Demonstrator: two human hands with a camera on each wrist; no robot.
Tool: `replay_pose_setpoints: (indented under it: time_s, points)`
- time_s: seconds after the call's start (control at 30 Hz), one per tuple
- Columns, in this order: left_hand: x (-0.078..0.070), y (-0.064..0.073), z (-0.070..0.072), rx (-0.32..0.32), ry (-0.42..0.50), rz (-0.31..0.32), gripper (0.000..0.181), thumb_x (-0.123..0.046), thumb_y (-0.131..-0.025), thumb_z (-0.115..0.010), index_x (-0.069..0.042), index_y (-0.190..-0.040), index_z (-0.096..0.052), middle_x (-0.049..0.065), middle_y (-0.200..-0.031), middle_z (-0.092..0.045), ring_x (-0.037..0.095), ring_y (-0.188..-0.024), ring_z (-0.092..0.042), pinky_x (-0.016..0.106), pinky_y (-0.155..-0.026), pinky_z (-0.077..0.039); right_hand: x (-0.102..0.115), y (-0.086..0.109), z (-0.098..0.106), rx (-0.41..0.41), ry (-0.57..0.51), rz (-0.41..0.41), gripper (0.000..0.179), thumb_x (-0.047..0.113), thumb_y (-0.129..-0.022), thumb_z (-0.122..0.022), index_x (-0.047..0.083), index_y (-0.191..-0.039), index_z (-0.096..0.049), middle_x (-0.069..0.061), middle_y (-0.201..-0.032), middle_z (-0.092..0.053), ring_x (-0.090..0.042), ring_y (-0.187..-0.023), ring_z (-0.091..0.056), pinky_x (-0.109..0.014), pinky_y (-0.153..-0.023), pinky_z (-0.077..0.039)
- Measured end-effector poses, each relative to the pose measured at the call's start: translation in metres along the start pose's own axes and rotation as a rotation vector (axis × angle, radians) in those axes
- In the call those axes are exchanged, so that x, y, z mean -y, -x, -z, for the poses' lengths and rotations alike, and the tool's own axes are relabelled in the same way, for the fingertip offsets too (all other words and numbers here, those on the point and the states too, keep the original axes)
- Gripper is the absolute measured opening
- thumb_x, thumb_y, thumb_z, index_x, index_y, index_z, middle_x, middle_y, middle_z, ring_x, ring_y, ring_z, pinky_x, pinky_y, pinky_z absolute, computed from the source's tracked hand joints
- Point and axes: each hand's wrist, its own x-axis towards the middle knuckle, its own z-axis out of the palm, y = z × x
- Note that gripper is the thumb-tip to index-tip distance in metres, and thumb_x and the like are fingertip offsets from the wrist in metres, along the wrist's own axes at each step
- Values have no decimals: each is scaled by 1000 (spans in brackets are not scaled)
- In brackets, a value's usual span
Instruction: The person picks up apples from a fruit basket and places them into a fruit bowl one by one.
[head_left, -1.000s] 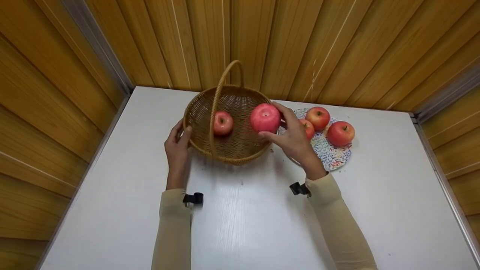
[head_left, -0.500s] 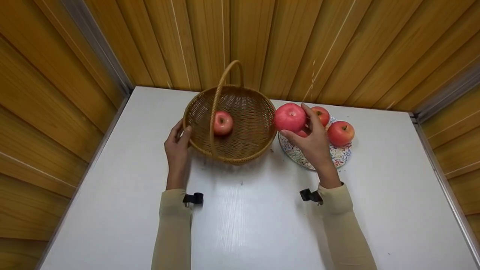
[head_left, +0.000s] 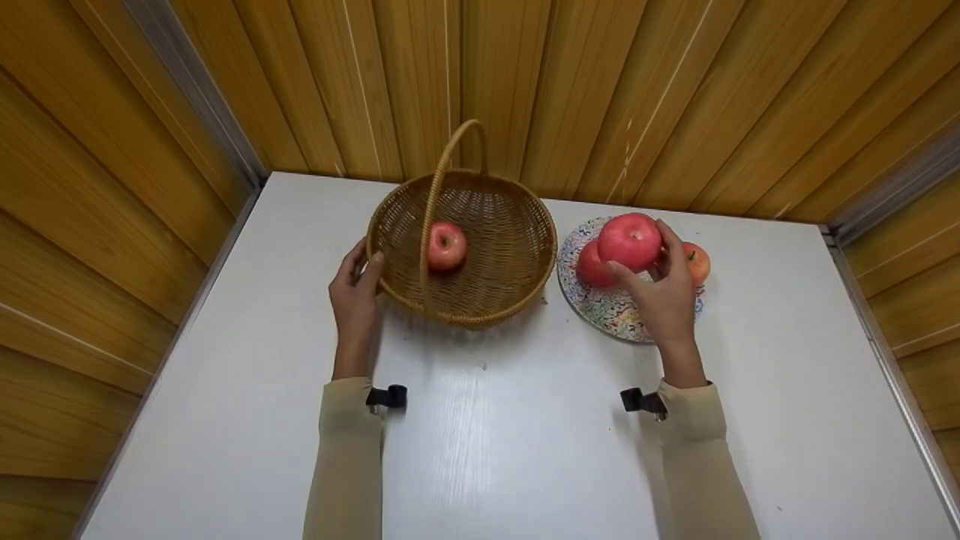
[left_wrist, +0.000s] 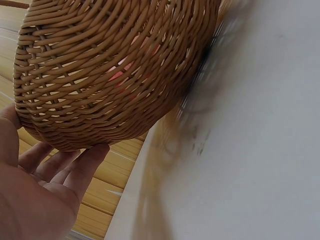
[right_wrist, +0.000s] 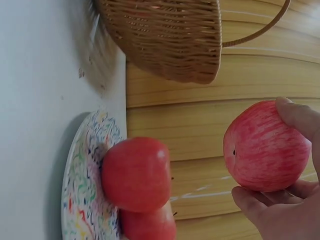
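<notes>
right hand [head_left: 664, 292] grasps the held apple [head_left: 630, 241]: thumb on the near side, fingers curled round the far side. smooth skin, slight shine, pinkish red with fine pale streaks in the right wrist view, squat rounded body. it's raised above the plate [head_left: 615, 319], apart from it.

orientation: core axis runs roughly upright. one end, a pale shallow dimple, faces up to the head camera; the other end, a dimple with a dark pit, faces down to the worktop [head_left: 465, 442] per the right wrist view. squat shape, so the core axis is the one to read.

plate sits under the right hand: thin, round, white with multicolour flecks. on it, left of the right hand and partly behind the held apple, a smooth red apple [head_left: 592, 268]; just right of the same hand, a red-yellow apple [head_left: 700, 262] with a dark stem, part hidden by the fingers.

left hand [head_left: 356, 292] holds the basket [head_left: 517, 247] by its left side, thumb at the rim, fingers against the outer wall. basket is brown woven wicker, coarse strands with gaps, round bowl, wrapped rim. its tall handle [head_left: 435, 202] arches from near rim to far rim, pointing away from the person. inside, right of the left hand, the basket apple [head_left: 451, 246] is glossy, red, dimple up, partly behind the handle.

worktop is smooth white.
</notes>
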Motion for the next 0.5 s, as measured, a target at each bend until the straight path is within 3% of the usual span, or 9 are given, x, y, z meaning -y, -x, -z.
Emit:
replay_pose_setpoints:
  time_s: [0.17, 0.5]
  points:
    - [19, -9, 2, -5, 2, -7, 52, -27, -109, -64, -13, -157, -53, 8, -153, -57, 24, -134, -59, 36, -95, -58, -8, 3, 10, -63, 66, -52, 93, 29, -91, -88, 13, -165, -36, -7, -157, -47, -26, -143, -48, -41, -112, -48]
    - [20, -7, 2, -18, -21, -31, 54, -39, -106, -68, -16, -154, -57, 4, -150, -60, 22, -132, -61, 42, -98, -58, -36, 9, 28, -143, 74, -111, 91, 29, -91, -88, 13, -165, -36, -7, -159, -46, -26, -142, -47, -37, -113, -48]
